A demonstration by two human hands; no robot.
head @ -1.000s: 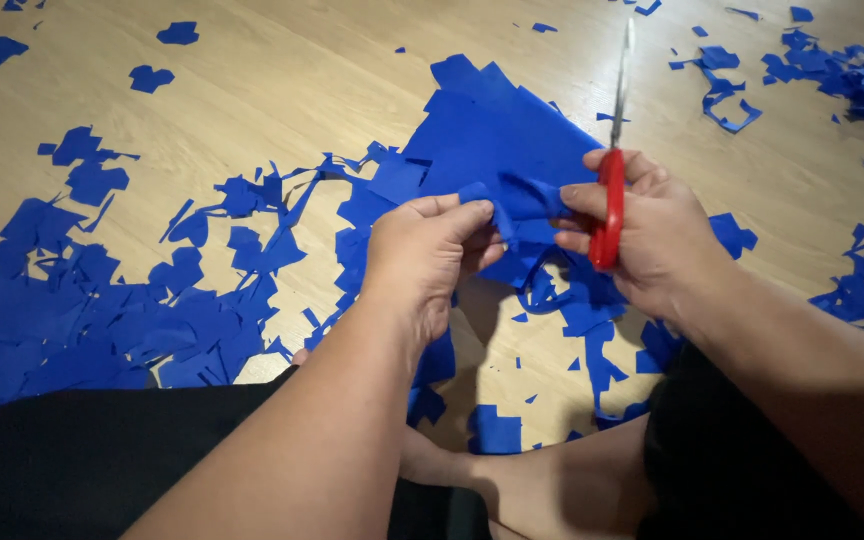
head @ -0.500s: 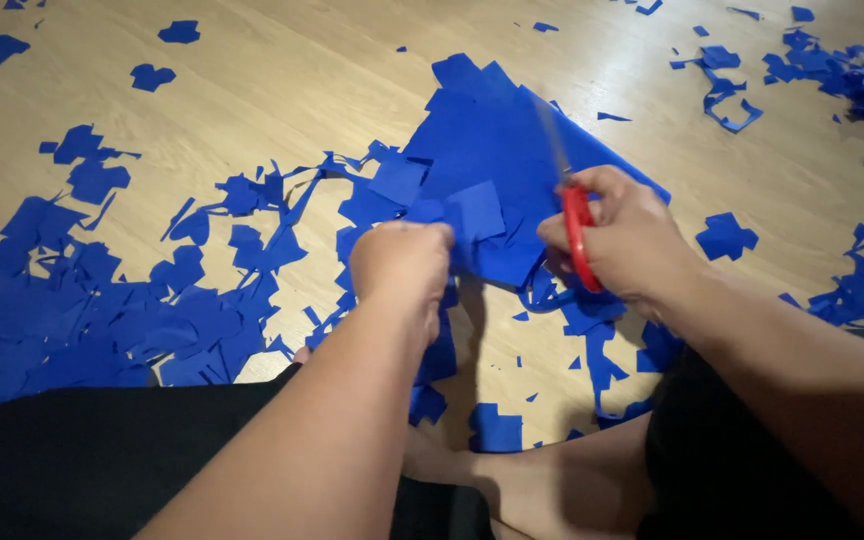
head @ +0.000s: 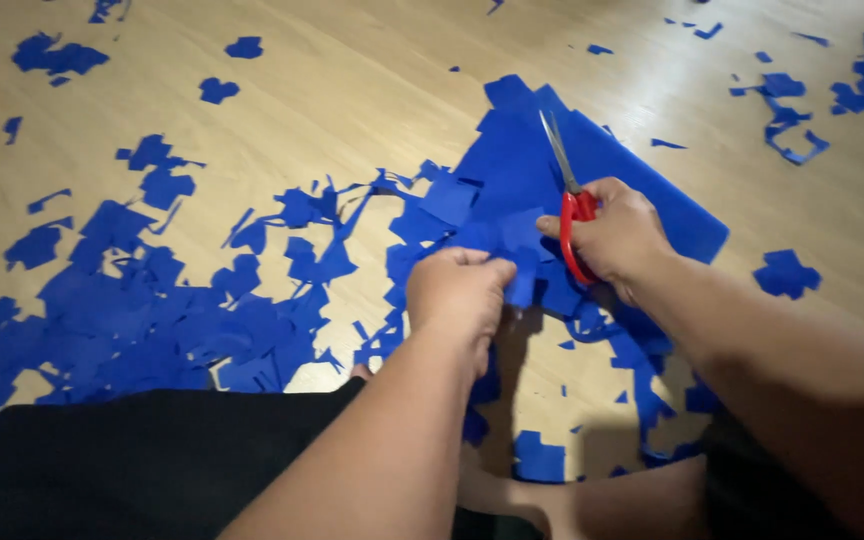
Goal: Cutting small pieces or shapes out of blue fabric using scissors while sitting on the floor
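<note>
My right hand (head: 617, 235) grips red-handled scissors (head: 569, 190), blades pointing away over a large blue sheet (head: 602, 165) that lies on the wooden floor. My left hand (head: 460, 290) pinches a small blue piece (head: 512, 240) at the near edge of that sheet, just left of the scissors. Both forearms reach in from the bottom of the view.
Several blue paper scraps (head: 152, 310) cover the wooden floor (head: 352, 90) on the left and near side, with more offcuts (head: 792, 120) at the far right. My legs in black clothing (head: 152, 460) lie along the bottom edge.
The scissors have swung from pointing upright to leaning left over the sheet. My left hand has shifted slightly and still pinches the blue piece.
</note>
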